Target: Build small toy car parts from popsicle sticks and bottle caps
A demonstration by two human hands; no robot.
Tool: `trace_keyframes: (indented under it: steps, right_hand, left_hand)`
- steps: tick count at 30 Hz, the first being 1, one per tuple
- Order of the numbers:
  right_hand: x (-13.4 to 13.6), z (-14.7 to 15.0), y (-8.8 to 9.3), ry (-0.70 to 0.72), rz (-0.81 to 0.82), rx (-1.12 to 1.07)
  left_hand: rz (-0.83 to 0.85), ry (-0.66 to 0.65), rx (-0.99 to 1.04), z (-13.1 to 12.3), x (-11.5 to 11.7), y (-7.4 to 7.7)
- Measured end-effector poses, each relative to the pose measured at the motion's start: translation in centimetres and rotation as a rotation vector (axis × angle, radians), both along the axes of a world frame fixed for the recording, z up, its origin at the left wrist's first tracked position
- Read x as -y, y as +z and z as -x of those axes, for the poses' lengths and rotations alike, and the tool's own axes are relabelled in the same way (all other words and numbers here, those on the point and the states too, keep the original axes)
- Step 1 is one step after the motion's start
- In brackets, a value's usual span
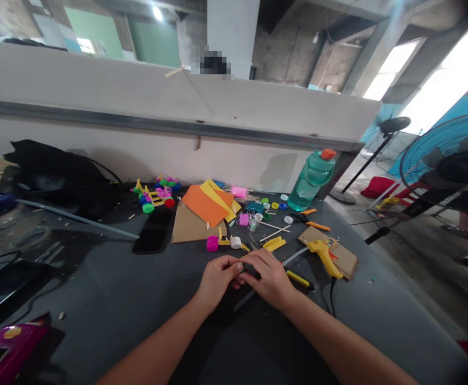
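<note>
My left hand (220,278) and my right hand (268,275) meet fingertip to fingertip over the dark table. Both are closed in a pinch around something small, mostly hidden, with a hint of dark green between the fingers. Just beyond them lies a yellow piece (274,244). A small yellow frame with a magenta cap (212,244) and a white cap (236,243) sits behind my left hand. Beside my right hand are a yellow-and-black cutter (299,279) and a translucent glue stick (294,256). A yellow glue gun (325,258) rests on a cardboard piece (348,256).
Orange paper (205,205) lies on cardboard (186,227), near a phone (154,232). Behind are colourful wheeled models (154,197), loose bottle caps (288,219), orange-handled pliers (318,225) and a green bottle (311,182). A fan (458,160) stands right of the table.
</note>
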State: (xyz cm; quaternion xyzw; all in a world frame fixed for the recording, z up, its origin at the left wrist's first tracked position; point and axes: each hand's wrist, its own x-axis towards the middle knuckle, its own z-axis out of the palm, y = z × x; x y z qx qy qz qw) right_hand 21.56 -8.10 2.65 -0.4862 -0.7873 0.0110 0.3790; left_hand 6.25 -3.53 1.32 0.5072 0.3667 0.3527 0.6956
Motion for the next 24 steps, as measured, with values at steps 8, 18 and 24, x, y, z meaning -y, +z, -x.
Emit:
trace_keyframes:
  steps: [8,18,24]
  right_hand:
    - [0.02,0.04,-0.18,-0.033,-0.076,0.026]
    - [-0.6,0.12,-0.92,-0.075,0.083,-0.235]
    - [-0.52,0.1,-0.78,-0.097,0.051,-0.211]
  left_hand:
    - [0.014,-0.016,0.072,0.0,-0.01,0.4]
    - [-0.01,0.044,0.111,0.07,-0.13,0.05]
    - [0.069,0.004,0.143,-0.03,-0.06,0.11]
